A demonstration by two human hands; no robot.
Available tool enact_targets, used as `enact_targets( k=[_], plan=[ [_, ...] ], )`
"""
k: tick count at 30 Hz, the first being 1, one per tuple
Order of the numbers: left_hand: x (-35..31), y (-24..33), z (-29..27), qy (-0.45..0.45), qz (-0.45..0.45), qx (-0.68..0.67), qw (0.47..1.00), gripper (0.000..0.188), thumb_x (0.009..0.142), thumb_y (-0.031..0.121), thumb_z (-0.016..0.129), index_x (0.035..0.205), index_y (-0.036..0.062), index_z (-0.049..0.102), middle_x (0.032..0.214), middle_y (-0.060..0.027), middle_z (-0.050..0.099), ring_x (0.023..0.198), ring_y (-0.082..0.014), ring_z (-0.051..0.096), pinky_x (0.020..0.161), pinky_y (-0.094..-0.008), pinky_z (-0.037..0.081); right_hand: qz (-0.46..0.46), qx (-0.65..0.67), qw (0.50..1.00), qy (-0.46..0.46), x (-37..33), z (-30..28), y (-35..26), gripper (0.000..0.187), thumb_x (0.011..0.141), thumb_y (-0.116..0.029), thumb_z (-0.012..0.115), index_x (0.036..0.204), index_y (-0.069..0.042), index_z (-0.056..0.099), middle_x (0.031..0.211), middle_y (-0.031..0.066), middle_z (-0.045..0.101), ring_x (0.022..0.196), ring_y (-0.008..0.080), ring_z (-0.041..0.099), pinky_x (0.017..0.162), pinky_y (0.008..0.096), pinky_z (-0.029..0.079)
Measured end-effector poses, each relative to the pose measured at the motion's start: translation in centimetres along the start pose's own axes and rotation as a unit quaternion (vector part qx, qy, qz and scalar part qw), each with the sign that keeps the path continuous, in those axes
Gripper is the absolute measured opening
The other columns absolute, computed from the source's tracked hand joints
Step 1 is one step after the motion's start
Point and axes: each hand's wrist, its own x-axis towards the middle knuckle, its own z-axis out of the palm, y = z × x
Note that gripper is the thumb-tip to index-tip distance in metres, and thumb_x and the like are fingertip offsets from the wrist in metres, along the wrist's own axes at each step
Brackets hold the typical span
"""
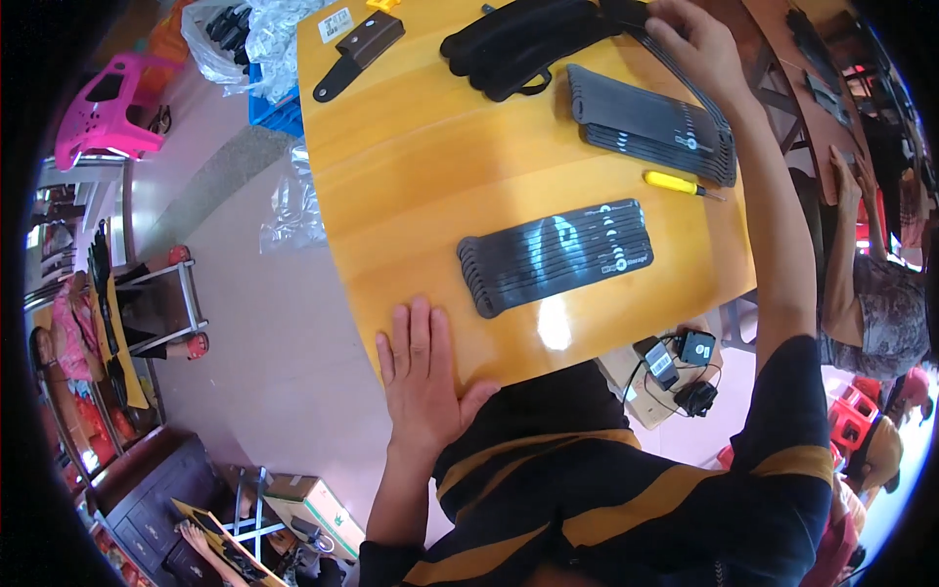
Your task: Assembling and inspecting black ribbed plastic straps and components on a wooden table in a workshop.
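My left hand [421, 377] lies flat on the near left edge of the yellow wooden table [391, 215], fingers stretched and holding nothing. At the far right my right hand [696, 47] has its fingers bent over a long black strip [675, 68], beside the end of a black fabric pouch [533, 41]. Under that forearm lies a stack of dark grey ribbed flat pieces [646, 117] with white print. A similar fanned set of dark ribbed pieces [558, 256] rests mid-table. Between them is a yellow-handled screwdriver [675, 183].
A brown and black sheath-like piece [362, 54] and a white label [335, 24] lie far left. Beyond that edge are a blue crate [276, 112] and plastic bags [284, 49]. Black adapters [675, 364] sit on a carton below right. Other people work at right.
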Motion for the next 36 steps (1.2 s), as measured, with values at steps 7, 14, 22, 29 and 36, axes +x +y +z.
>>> enact_targets(
  k=[7, 14, 22, 29, 36],
  plan=[
    [0.4, -0.2, -0.2, -0.019, 0.006, -0.002, 1.0, 0.104, 0.092, 0.07, 0.06, 0.159, -0.0041, 0.033, 0.17, -0.0243, 0.025, 0.159, -0.0447, 0.017, 0.125, -0.0633, 0.01, -0.087, -0.041, 0.972, -0.215, -7.1, -0.9, -6.1, 0.081, 0.085, -0.047, 0.082, 0.151, -0.012, 0.052, 0.15, 0.0144, 0.056, 0.137, 0.0359, 0.056, 0.118, 0.0403, 0.042],
    [2.1, -0.9, -4.9, 0.04, 0.034, -0.165, 0.985, 0.084, 0.09, 0.04, 0.078, 0.154, -0.0041, 0.044, 0.159, -0.0273, 0.043, 0.147, -0.0496, 0.041, 0.119, -0.0567, 0.033, 0.015, 0.049, 0.99, -0.128, -9.0, -3.9, -9.4, 0.076, 0.089, -0.039, 0.081, 0.151, -0.006, 0.052, 0.152, 0.022, 0.055, 0.141, 0.0394, 0.052, 0.12, 0.0471, 0.039],
    [17.1, 2.6, -8.4, 0.049, -0.004, -0.389, 0.92, 0.048, 0.095, 0.02, 0.075, 0.134, -0.0046, 0.064, 0.098, -0.0106, 0.074, 0.084, -0.0132, 0.068, 0.077, -0.0277, 0.055, 0.12, 0.071, 0.981, 0.137, -16.2, -2.4, -0.1, 0.021, 0.099, -0.013, 0.07, 0.118, -0.005, 0.075, 0.097, 0.0074, 0.076, 0.088, 0.0117, 0.069, 0.081, 0.0286, 0.057],
    [27.1, 5.4, -5.2, 0.047, 0.015, -0.257, 0.965, 0.045, 0.096, 0.033, 0.073, 0.12, -0.0057, 0.071, 0.076, -0.0056, 0.07, 0.073, -0.0116, 0.065, 0.069, -0.0264, 0.052, 0.116, 0.073, 0.97, 0.199, -17.2, -0.8, -1.4, 0.021, 0.093, -0.009, 0.07, 0.113, -0.005, 0.073, 0.099, 0.0121, 0.07, 0.087, 0.025, 0.071, 0.08, 0.0354, 0.058],
    [30.2, 8.7, -5.4, -0.013, -0.071, -0.308, 0.949, 0.03, 0.095, 0.03, 0.075, 0.098, -0.0006, 0.072, 0.071, -0.0045, 0.069, 0.065, -0.0108, 0.065, 0.063, -0.0287, 0.052, 0.113, 0.056, 0.97, 0.208, -17.5, -0.3, -1.8, 0.015, 0.09, -0.007, 0.07, 0.103, -0.005, 0.077, 0.098, 0.0115, 0.068, 0.093, 0.0309, 0.068, 0.083, 0.0389, 0.056]
  ],
)
